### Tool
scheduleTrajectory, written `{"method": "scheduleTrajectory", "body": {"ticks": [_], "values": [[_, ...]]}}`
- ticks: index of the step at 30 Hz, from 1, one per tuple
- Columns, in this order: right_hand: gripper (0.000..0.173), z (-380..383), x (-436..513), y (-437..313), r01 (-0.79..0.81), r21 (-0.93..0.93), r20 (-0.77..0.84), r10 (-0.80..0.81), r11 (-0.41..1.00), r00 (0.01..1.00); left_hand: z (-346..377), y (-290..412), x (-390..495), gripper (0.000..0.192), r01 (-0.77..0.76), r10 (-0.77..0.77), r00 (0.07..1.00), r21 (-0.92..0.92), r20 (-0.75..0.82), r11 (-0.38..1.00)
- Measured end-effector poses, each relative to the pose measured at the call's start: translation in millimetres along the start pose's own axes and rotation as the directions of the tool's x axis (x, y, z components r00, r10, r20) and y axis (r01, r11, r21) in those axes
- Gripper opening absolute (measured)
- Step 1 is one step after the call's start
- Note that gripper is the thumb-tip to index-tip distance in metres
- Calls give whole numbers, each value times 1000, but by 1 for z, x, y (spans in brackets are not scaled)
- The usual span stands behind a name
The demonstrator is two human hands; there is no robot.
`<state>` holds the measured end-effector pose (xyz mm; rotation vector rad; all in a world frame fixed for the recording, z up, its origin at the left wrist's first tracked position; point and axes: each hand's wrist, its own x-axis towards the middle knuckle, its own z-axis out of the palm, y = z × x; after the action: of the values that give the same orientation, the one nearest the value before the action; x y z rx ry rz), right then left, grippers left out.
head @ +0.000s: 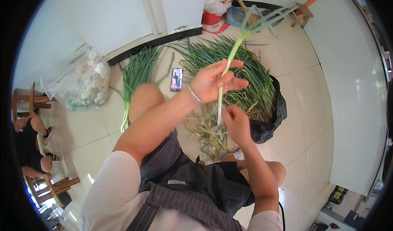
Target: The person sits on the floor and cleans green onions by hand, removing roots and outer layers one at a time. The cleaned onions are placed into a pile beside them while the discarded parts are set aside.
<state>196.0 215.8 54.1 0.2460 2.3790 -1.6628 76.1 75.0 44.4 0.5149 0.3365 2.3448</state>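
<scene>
A long green onion [234, 50] stands slanted in front of me, its green leaves up and its white root end down. My left hand [215, 79], with a silver bangle at the wrist, grips the stalk by its pale middle. Close to the root end is my right hand [237, 123], fingers curled together; whether they pinch a strip of skin is too blurred to tell. Below both hands lies a heap of peeled skins and yellowed leaves [212, 139]. Behind them, a large pile of green onions [251, 74] rests partly in a black plastic bag [278, 108].
A sorted bunch of green onions [139, 68] lies by my left knee, near a lit phone [176, 79]. At left sits a clear plastic bag [89, 86] of scraps. A blue dustpan [235, 16], a broom and a wooden stool [302, 14] stand behind. Another person [32, 145] sits far left.
</scene>
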Motion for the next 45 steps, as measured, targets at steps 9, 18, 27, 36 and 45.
{"method": "scheduleTrajectory", "body": {"ticks": [9,18,27,36,45], "values": [[29,-22,11,101,149,-685,279,68,713,958,-3,11,2,36,-77,79,994,32,-70,997],[20,-5,0,30,176,-2,132,-174,984,976,4,-17,-5,32,28,-10,986,109,-167,994],[30,-8,11,135,280,-719,485,171,636,858,-9,17,22,25,301,76,857,616,-510,728],[62,-111,-7,-43,511,-472,-194,-650,718,735,35,32,30,39,-44,-429,836,738,-342,-673],[30,-83,19,1,206,-71,384,-164,976,909,78,106,9,33,-57,-501,732,690,-463,-722]]}}
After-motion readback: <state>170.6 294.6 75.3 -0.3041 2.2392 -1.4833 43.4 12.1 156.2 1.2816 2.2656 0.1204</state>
